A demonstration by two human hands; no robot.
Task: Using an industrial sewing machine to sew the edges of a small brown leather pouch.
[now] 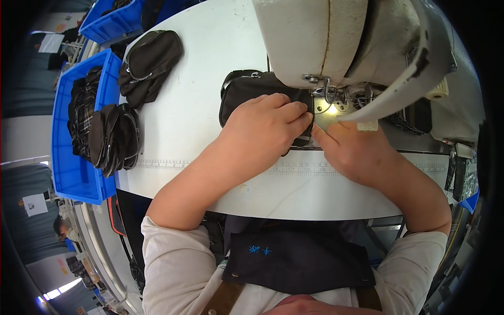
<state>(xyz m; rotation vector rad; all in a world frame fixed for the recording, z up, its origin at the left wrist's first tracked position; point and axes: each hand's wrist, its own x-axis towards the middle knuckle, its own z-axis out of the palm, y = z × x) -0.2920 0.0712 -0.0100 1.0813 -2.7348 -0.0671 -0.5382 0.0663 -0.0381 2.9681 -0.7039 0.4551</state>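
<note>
A dark fabric pouch [239, 97] with a silver zipper lies on the sewing machine bed, its right edge beside the lit needle plate [329, 109]. My left hand [265, 126] rests over the pouch with its fingers curled together, gripping the cloth near that edge. From the right, my right hand [359, 149] reaches under the machine's curved arm. Its thumb and forefinger pinch the pouch's edge close to my left fingertips. The presser foot [331, 94] is just beyond the hands. My palms hide part of the cloth.
The sewing machine head [315, 42] overhangs the white table [199, 131]. At the left lie more dark pouches [152, 65] and a stack of pouches [113, 136] on the rim of a blue bin [65, 173]. A ruler strip [283, 169] crosses the table.
</note>
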